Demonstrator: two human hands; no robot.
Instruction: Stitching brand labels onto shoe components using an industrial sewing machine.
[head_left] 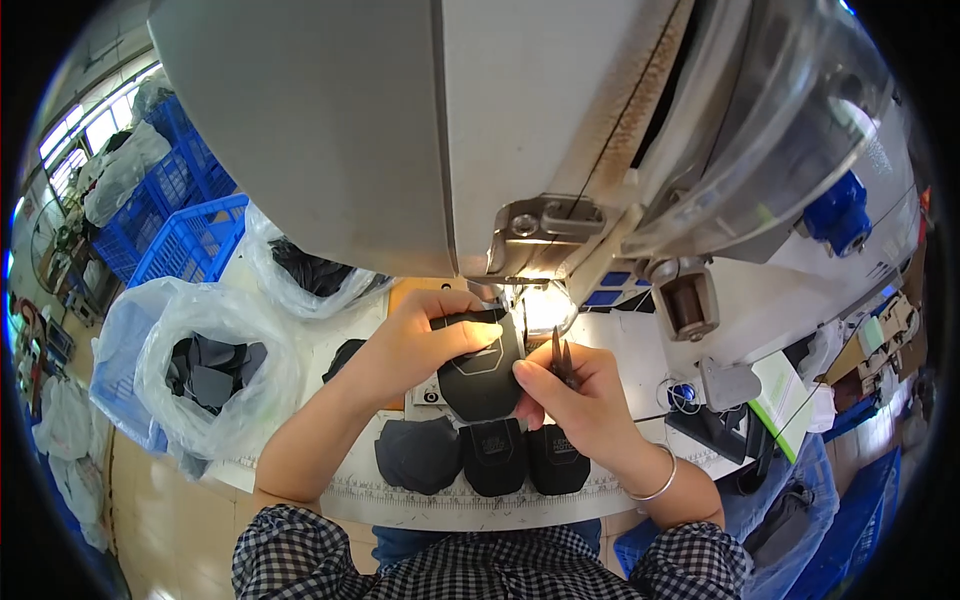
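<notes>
My left hand (425,345) grips a black fabric piece (482,385) with light stitched outlines, its thumb lying across the top. The piece is held under the lit needle area of a sewing machine (540,235). At the piece's right edge is my right hand (580,400), closed around small dark thread snips (562,358) whose points stick upward. Its thumb touches the fabric edge. Below the hands, along the table's front, lie a plain dark fabric stack (418,458) and two stitched black pieces, a middle one (494,460) and a right one (558,462).
On the left stand a plastic-lined bin of dark scraps (210,375) and a clear bag of black pieces (310,280). Blue crates (190,240) are stacked behind. The machine's large head hangs over the work. A lined blue crate (785,510) sits at lower right.
</notes>
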